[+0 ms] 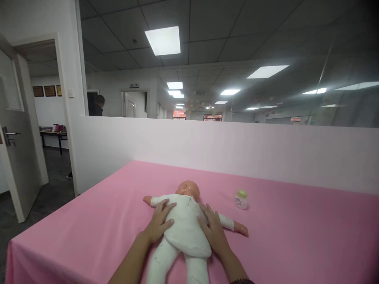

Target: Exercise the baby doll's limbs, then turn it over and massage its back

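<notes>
A baby doll (183, 225) dressed in white cloth is laid on its back near the front edge of a pink-covered table (296, 236), its head toward the far edge. Its torso is pressed from both sides by the left hand (160, 221) and right hand (214, 232), both flat with fingers spread, nothing pinched. A small green-capped jar (241, 199) stands upright beyond the doll's outstretched arm.

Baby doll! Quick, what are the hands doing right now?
Left hand: open, fingers spread on the baby doll, holding nothing.
Right hand: open, fingers spread on it, holding nothing.
</notes>
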`<state>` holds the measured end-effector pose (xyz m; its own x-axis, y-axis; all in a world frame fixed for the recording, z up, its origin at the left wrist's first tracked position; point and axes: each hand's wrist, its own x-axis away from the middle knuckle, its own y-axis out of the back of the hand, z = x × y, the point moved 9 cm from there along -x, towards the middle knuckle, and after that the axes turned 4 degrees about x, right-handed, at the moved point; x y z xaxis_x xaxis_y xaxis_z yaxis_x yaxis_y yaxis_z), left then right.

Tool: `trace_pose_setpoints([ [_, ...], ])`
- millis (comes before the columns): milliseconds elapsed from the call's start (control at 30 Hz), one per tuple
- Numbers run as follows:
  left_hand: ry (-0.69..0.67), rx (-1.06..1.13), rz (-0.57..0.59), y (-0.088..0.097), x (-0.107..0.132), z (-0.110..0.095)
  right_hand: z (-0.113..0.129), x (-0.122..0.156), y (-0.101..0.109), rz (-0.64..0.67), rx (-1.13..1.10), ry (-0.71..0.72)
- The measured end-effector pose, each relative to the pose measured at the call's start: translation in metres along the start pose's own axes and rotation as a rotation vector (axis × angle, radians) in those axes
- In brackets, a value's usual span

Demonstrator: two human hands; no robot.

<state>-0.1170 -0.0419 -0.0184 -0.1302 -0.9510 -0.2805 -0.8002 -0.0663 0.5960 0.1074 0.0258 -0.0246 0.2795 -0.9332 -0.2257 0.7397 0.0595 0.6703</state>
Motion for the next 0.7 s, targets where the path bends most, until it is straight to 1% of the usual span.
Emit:
trace_pose_setpoints([
  [67, 0.006, 0.018, -0.030, 0.002, 0.000, 0.002, 0.000, 0.001, 0.014, -0.136, -0.046, -0.001],
  [133, 0.013, 0.033, -0.096, 0.006, -0.001, 0.007, -0.003, 0.006, 0.038, -0.352, -0.119, -0.025],
  [167, 0.014, 0.038, -0.147, 0.009, -0.001, 0.010, -0.008, 0.010, 0.051, -0.466, -0.153, -0.064],
  [233, 0.012, 0.042, -0.279, 0.018, -0.002, 0.018, -0.022, 0.021, 0.074, -0.657, -0.208, -0.201],
  [300, 0.019, 0.045, -0.412, 0.027, -0.002, 0.027, -0.037, 0.031, 0.088, -0.772, -0.235, -0.344],
  [367, 0.034, 0.058, -0.495, 0.032, -0.001, 0.035, -0.045, 0.035, 0.096, -0.820, -0.242, -0.414],
  [433, 0.033, 0.075, -0.513, 0.034, -0.001, 0.037, -0.047, 0.033, 0.097, -0.816, -0.250, -0.417],
  [467, 0.025, 0.087, -0.507, 0.034, -0.001, 0.035, -0.047, 0.031, 0.095, -0.802, -0.257, -0.411],
  [533, 0.005, 0.116, -0.466, 0.032, -0.001, 0.024, -0.042, 0.027, 0.087, -0.751, -0.287, -0.376],
  [567, -0.002, 0.118, -0.423, 0.030, -0.001, 0.014, -0.036, 0.024, 0.080, -0.684, -0.311, -0.351],
  [600, -0.006, 0.102, -0.363, 0.026, -0.001, 0.002, -0.028, 0.020, 0.070, -0.585, -0.336, -0.324],
  [700, -0.020, -0.041, -0.110, 0.006, 0.000, -0.043, 0.006, 0.015, 0.037, -0.213, -0.377, -0.226],
])
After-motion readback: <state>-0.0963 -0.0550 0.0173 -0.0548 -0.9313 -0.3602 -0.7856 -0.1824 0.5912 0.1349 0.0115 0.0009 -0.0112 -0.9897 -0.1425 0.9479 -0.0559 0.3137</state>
